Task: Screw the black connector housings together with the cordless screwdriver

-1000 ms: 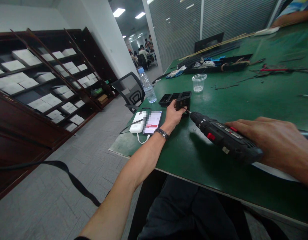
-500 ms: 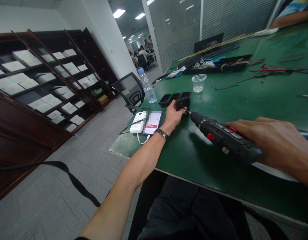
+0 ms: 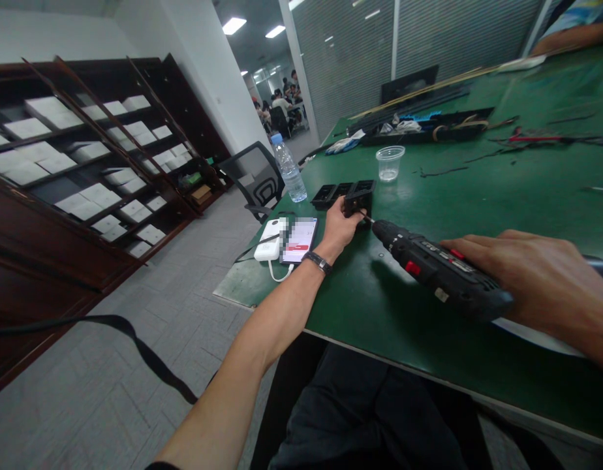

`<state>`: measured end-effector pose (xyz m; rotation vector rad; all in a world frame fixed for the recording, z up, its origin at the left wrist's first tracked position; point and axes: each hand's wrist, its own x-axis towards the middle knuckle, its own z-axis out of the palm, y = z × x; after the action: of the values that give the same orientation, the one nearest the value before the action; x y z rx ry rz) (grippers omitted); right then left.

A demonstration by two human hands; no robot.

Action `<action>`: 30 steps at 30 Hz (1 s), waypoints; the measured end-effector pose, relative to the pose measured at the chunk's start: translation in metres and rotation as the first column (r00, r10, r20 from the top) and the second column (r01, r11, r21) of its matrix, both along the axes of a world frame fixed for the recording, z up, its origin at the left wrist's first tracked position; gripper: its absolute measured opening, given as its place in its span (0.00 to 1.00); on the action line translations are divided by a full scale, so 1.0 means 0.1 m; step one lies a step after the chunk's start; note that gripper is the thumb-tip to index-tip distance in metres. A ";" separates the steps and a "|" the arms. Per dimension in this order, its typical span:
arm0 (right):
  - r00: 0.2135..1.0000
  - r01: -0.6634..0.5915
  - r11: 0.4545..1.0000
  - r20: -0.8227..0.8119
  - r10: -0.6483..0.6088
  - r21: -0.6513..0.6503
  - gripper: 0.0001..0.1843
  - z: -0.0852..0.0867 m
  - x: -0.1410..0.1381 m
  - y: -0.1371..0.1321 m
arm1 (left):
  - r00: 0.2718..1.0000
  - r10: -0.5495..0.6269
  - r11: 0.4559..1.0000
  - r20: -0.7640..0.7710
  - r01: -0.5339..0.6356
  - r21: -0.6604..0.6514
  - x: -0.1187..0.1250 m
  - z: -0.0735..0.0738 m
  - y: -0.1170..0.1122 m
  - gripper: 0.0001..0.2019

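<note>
My left hand (image 3: pixel 341 224) is closed around a small black plastic part (image 3: pixel 359 196) standing on the green table (image 3: pixel 478 196). My right hand (image 3: pixel 546 284) grips a black cordless screwdriver (image 3: pixel 441 267) with red buttons. Its thin bit points left and meets the side of the black part, right beside my left fingers. A second black tray-like part (image 3: pixel 331 194) lies just behind and to the left of the held one.
A phone (image 3: pixel 299 239) and a white power bank (image 3: pixel 269 239) with a cable lie at the table's left corner. A water bottle (image 3: pixel 288 168) and a clear plastic cup (image 3: pixel 389 162) stand beyond. A long black tray (image 3: pixel 419 126) of parts, cables and an office chair (image 3: pixel 255 177) sit farther back.
</note>
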<state>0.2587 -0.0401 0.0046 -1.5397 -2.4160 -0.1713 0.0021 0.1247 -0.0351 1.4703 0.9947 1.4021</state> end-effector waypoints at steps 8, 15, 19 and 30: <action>1.000 0.002 1.000 -0.001 -0.002 0.009 0.22 0.00 0.01 0.00 | 1.000 -0.007 1.000 0.000 0.007 0.030 -0.01 -0.02 0.02 0.16; 1.000 0.013 1.000 0.011 -0.013 -0.021 0.23 0.03 -0.02 0.00 | 1.000 0.006 1.000 0.018 -0.006 -0.013 0.00 0.01 0.00 0.16; 1.000 0.012 1.000 0.007 -0.012 -0.011 0.22 0.01 -0.01 -0.01 | 1.000 0.006 1.000 -0.008 -0.006 0.019 0.00 -0.02 0.01 0.16; 0.998 0.044 0.996 -0.030 -0.047 -0.076 0.22 0.08 -0.06 -0.01 | 1.000 -0.008 1.000 0.014 0.007 0.023 -0.02 -0.08 0.08 0.18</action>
<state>0.2525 -0.0414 0.0121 -1.6181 -2.3899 -0.0642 -0.0003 0.1326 -0.0429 1.4772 0.9661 1.4210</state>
